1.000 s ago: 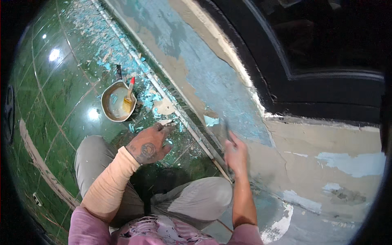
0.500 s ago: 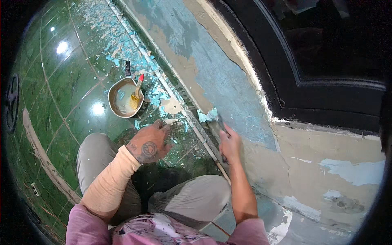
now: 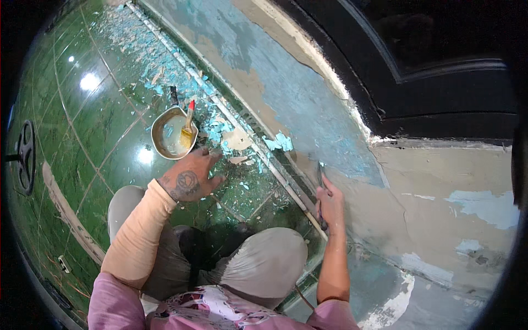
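My right hand (image 3: 331,204) is closed around the dark handle of a scraper (image 3: 320,175). Its blade, seen nearly edge-on, is at the lower part of the wall (image 3: 308,118), where blue paint borders bare grey plaster. My left hand (image 3: 192,175) holds nothing, its thumb apart from loosely bent fingers, just below a pan (image 3: 155,144). In the pan are some cloudy liquid and a paintbrush (image 3: 187,135) with a red-tipped handle, leaning on the rim. Peeled turquoise paint flakes (image 3: 279,142) lie at the wall's foot, up and left of the scraper.
A pale pipe (image 3: 220,104) runs along the wall's base. Paint chips (image 3: 148,63) litter the green tiled floor (image 3: 104,143) beside it. A black-framed door or window (image 3: 440,82) sits above the wall at right. A dark wheel-shaped object (image 3: 26,157) stands far left.
My right hand has moved right with the scraper, away from the turquoise flakes that were at its blade. My left hand has shifted up and left, closer to the pan.
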Tool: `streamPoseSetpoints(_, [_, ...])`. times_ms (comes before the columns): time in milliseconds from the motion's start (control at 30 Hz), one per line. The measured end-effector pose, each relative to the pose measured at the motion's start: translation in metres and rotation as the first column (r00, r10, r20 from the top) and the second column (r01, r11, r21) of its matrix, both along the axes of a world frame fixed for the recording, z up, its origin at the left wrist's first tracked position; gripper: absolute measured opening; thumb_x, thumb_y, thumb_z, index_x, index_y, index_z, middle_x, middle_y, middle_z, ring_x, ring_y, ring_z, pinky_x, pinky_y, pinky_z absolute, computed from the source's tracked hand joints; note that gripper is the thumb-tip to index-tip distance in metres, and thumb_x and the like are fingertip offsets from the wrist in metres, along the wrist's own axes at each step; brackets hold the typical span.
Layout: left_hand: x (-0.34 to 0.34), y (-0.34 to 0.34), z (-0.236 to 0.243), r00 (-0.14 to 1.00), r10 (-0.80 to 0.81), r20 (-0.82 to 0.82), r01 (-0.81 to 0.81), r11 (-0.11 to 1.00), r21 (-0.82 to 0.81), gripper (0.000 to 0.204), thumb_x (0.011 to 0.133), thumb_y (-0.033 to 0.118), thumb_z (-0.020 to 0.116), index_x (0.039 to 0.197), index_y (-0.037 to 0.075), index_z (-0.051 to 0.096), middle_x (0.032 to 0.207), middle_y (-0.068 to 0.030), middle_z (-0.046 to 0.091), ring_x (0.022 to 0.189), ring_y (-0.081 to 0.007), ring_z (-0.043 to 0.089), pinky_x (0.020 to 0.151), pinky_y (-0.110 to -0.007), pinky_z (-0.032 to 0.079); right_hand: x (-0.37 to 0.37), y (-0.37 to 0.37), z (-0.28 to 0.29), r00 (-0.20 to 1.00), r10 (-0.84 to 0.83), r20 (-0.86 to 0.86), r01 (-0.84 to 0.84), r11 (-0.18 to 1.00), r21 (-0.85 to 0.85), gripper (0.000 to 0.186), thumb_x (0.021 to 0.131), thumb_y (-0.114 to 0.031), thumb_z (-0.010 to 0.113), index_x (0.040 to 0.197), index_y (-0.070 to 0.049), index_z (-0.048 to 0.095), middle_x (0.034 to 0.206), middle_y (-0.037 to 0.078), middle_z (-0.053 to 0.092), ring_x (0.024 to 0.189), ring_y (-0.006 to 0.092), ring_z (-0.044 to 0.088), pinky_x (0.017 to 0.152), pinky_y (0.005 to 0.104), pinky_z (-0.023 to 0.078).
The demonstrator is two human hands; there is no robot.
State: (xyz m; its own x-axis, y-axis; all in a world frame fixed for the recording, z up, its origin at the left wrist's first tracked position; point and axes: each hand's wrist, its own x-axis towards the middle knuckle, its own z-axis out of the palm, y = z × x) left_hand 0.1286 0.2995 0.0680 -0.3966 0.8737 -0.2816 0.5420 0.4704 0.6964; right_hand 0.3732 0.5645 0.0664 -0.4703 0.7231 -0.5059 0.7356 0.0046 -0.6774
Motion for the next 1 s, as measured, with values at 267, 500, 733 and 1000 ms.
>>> streamPoseSetpoints(267, [-0.005, -0.016, 0.002, 1.000, 0.016, -0.027, -0.018, 0.996, -0.082, 0.051, 0.082, 0.027, 0.063, 0.123, 0.000, 0.051, 0.102, -0.0230, 0.057, 0.093, -0.0380, 0.059, 0.085, -0.043, 0.048, -0.018, 0.020, -0.014, 0.977, 0.194, 0.085, -0.204, 0.969, 0.137, 0.043, 0.085, -0.013, 0.057, 0.128, -0.004, 0.054, 0.055, 0.003, 0.051, 0.041, 0.0095, 0.045, 0.041, 0.0285, 0.038])
streamPoseSetpoints(500, [-0.002, -0.023, 0.007, 0.999, 0.035, -0.031, -0.038, 0.994, -0.105, 0.049, 0.083, 0.026, 0.061, 0.124, 0.000, 0.050, 0.105, -0.0227, 0.056, 0.094, -0.0371, 0.058, 0.085, -0.042, 0.048, 0.016, 0.004, 0.029, 0.996, 0.084, -0.018, -0.081, 0.990, 0.119, 0.046, 0.086, -0.012, 0.054, 0.129, 0.002, 0.049, 0.054, 0.000, 0.048, 0.040, 0.0082, 0.043, 0.037, 0.0255, 0.035])
streamPoseSetpoints(733, [0.009, -0.010, -0.010, 0.999, -0.039, -0.033, 0.037, 0.997, -0.068, 0.050, 0.082, 0.024, 0.062, 0.124, 0.001, 0.049, 0.108, -0.0228, 0.055, 0.098, -0.0371, 0.057, 0.086, -0.044, 0.048, 0.028, 0.019, -0.056, 0.984, 0.169, 0.053, -0.177, 0.951, 0.253, 0.044, 0.084, -0.010, 0.057, 0.127, -0.001, 0.053, 0.058, 0.004, 0.055, 0.042, 0.0100, 0.046, 0.043, 0.0267, 0.040])
streamPoseSetpoints(1000, [0.009, 0.008, -0.012, 0.999, -0.042, -0.031, 0.039, 0.995, -0.091, 0.049, 0.081, 0.023, 0.064, 0.122, 0.000, 0.051, 0.106, -0.0228, 0.055, 0.097, -0.0386, 0.057, 0.085, -0.045, 0.048, 0.041, 0.019, -0.011, 0.999, -0.009, -0.048, 0.013, 0.996, 0.083, 0.042, 0.083, -0.009, 0.057, 0.124, 0.000, 0.055, 0.059, 0.003, 0.054, 0.043, 0.0083, 0.047, 0.042, 0.0250, 0.039])
